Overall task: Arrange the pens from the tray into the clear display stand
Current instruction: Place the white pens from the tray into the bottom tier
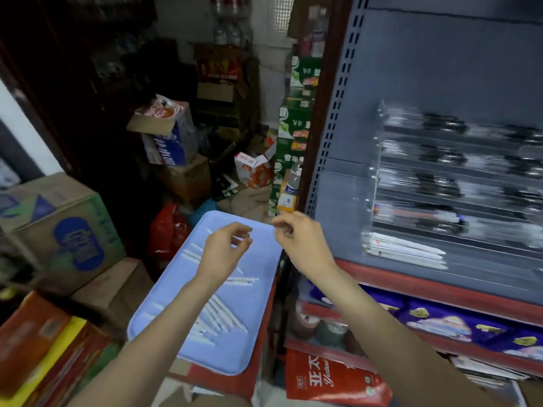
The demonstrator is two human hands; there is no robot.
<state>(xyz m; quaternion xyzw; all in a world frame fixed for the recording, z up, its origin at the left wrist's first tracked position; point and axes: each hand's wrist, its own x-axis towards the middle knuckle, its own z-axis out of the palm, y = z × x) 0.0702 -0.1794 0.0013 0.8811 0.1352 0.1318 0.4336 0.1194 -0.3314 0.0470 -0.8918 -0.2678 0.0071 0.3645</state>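
Writing: a red bag (332,380) at 6 o'clock, low under the shelving, carries large white characters "亚太" and a script word too smeared to read; the blue oval logo on the cardboard box (67,227) at 9 o'clock is blurred past reading.
Tray: the pale blue tray (164,312) sits centre-low, its long axis running from 7 toward 1 o'clock, its right rim just beside the red shelf edge (440,292).
Pens: white pens (217,321) lie bunched near the tray's near end, pointing roughly 10 to 4 o'clock; a few strays lie further up.
Stand: the clear display stand (440,183) at 3 o'clock holds white pens on its lowest tier, lying near level, tips toward 4 o'clock; upper tiers are motion-blurred.
Left hand: left hand (226,248) hovers above the tray's far half, fingers loosely curled, nothing seen between them.
Right hand: right hand (299,236) is off the tray's far right corner, fingers curled; I cannot tell whether it pinches anything.
Room: bare tray surface shows around the left hand.
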